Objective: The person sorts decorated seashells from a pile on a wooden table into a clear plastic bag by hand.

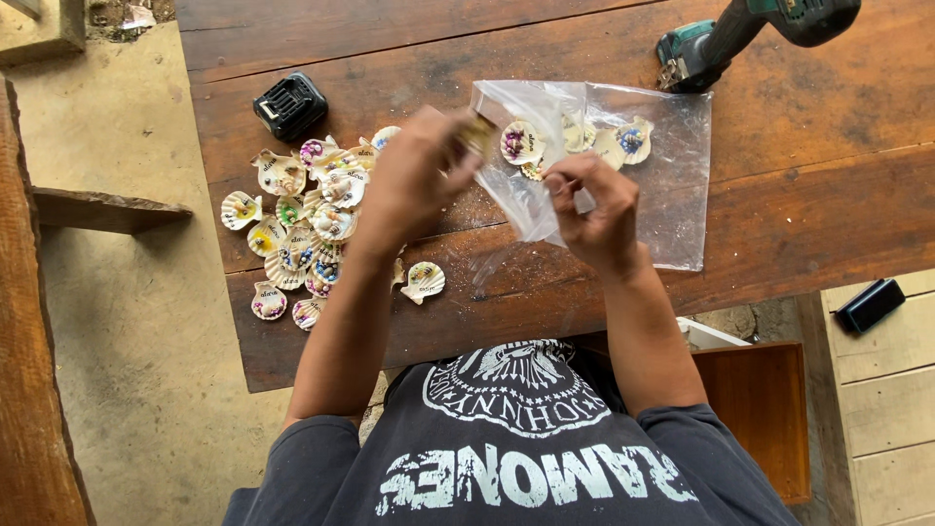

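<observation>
Bagging shells | left hand [414, 180] pinches, I think, a shell [477, 131] at bag [672, 175] mouth | right hand [594, 209] grips the edge | next: slide in toward 2 o'clock, clear of pile [302, 219].

Shells [302, 229]: cream, ribbed, painted with purple, yellow, green and blue motifs, near the table's left edge | plastic bag [662, 195]: clear, glossy | table [799, 195]: dark reddish-brown, worn wood | battery pack [290, 105]: black | drill [726, 39]: teal and black, at the far edge | shirt [506, 468]: dark grey, white print
</observation>
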